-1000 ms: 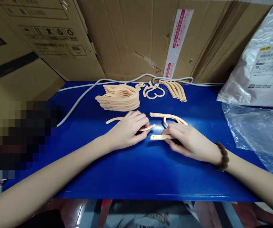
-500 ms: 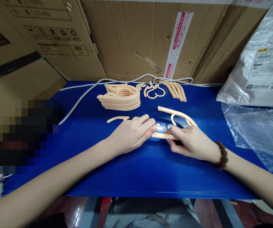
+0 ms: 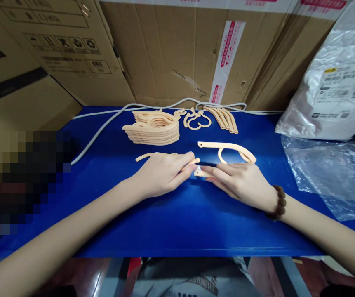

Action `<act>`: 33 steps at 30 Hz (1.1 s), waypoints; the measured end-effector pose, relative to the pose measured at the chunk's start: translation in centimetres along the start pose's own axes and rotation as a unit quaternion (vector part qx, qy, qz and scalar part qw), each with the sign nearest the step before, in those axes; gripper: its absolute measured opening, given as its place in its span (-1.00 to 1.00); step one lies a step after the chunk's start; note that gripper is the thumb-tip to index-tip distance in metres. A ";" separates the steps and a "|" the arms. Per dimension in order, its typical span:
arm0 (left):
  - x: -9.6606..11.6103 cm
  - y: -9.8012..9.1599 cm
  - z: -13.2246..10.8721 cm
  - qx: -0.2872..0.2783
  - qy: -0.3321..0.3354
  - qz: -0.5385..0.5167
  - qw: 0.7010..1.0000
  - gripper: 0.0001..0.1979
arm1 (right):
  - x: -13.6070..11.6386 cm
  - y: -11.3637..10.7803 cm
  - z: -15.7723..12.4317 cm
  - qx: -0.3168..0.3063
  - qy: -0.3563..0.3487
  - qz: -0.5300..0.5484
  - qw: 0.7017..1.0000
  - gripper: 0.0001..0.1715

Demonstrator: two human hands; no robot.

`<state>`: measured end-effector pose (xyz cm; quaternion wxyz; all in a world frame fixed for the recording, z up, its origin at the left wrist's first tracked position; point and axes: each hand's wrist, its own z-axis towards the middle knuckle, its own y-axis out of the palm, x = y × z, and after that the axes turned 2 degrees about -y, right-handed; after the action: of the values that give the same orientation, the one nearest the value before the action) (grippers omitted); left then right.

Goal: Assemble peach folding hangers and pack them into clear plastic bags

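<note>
In the middle of the blue table, my left hand [image 3: 165,175] is closed on a cream plastic hanger piece [image 3: 197,160], of which only the tip shows past my fingers. A curved cream strip [image 3: 144,156] sticks out on that hand's far left side; whether it is the same piece I cannot tell. My right hand [image 3: 242,179] grips a cream hanger arm [image 3: 200,173] whose holed end points at my left fingertips, close to the other tip. Just beyond the right hand lies another hanger arm [image 3: 217,145] with a curved inner loop.
At the back stand a stack of folded cream hangers [image 3: 152,138], loose hooks [image 3: 199,127] and several curved arms [image 3: 223,119]. A white cable [image 3: 103,138] runs behind them, before cardboard boxes [image 3: 171,53]. To the right are a white parcel [image 3: 328,95] and clear plastic wrap [image 3: 322,177].
My right hand has flattened over its hanger arm and shifted left, nearer my left hand. The left hand's piece is turned, its tip now above the arm's holed end. The view has shifted slightly.
</note>
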<state>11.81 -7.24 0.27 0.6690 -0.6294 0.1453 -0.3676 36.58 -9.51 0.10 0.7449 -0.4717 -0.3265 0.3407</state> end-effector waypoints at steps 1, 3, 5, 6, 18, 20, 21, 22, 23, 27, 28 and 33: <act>0.0 -0.2 0.1 0.000 -0.007 -0.017 1.000 -0.60 | 0.0 0.0 0.1 -0.019 0.001 -0.001 1.000 -0.64; -0.1 -0.7 0.4 -0.003 -0.025 -0.053 0.998 -0.59 | 0.2 0.0 0.4 -0.067 0.005 0.005 0.998 -0.61; 0.0 -1.2 0.8 -0.010 -0.050 -0.089 0.995 -0.60 | 0.5 0.0 0.7 -0.111 0.016 0.014 0.994 -0.59; 0.0 -1.4 1.0 -0.014 -0.066 -0.106 0.992 -0.62 | 0.7 0.0 0.9 -0.126 0.021 0.018 0.992 -0.59; 0.7 -0.8 0.9 -0.024 -0.102 -0.076 0.992 -0.74 | 0.4 0.1 1.3 -0.109 0.048 0.034 0.992 -0.53; 0.7 -0.8 0.5 -0.030 -0.076 -0.043 0.996 -0.76 | 0.5 0.3 1.1 -0.094 0.056 0.049 0.993 -0.52; 0.6 -0.7 0.3 -0.030 -0.064 -0.027 0.997 -0.76 | 0.4 0.4 1.1 -0.086 0.060 0.058 0.993 -0.52; 0.6 -0.7 0.2 -0.030 -0.053 -0.010 0.998 -0.75 | 0.4 0.5 1.0 -0.079 0.062 0.067 0.993 -0.52; 0.7 -0.7 0.1 -0.028 -0.046 0.005 0.999 -0.73 | 0.4 0.6 0.9 -0.073 0.063 0.077 0.992 -0.53; 0.7 -0.4 -0.1 -0.043 -0.030 0.056 0.997 -0.63 | 0.1 0.8 0.8 -0.042 0.042 0.093 0.994 -0.57; 0.7 -0.3 -0.1 -0.048 -0.030 0.060 0.997 -0.61 | 0.0 0.8 0.8 -0.036 0.033 0.093 0.994 -0.57; 0.4 -0.1 0.0 -0.049 -0.032 0.048 0.997 -0.59 | 0.1 0.9 0.6 -0.025 0.018 0.099 0.995 -0.56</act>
<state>12.12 -7.52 0.46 0.6588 -0.6650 0.1716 -0.3071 35.99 -8.84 -0.51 0.7014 -0.5258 -0.2734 0.3960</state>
